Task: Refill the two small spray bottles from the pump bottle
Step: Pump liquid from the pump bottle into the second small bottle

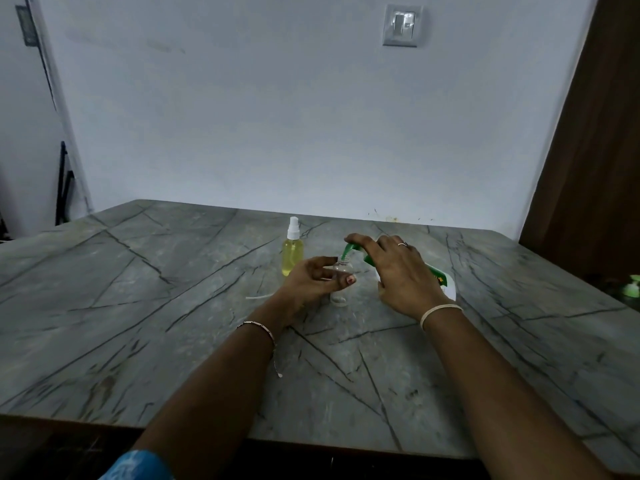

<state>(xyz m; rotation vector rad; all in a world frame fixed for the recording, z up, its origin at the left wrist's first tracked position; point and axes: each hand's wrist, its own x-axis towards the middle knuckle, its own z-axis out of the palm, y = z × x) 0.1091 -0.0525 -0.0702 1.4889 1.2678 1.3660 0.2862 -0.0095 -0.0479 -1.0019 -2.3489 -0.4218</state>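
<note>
A small clear spray bottle (341, 271) with its cap off stands upright on the grey marble table (173, 306). My left hand (311, 278) grips its body from the left. My right hand (398, 275) wraps over the white pump bottle (446, 284) with the green pump head (349, 249). The bottle is tilted left, and its green spout sits right above the open neck of the clear bottle. A second spray bottle (293, 251), filled with yellow liquid and wearing a white sprayer top, stands just behind and to the left.
A thin white dip tube (258, 297) lies on the table left of my left hand. A green and white object (633, 287) sits at the right edge of the view. A wall rises behind the table, with a brown door to the right.
</note>
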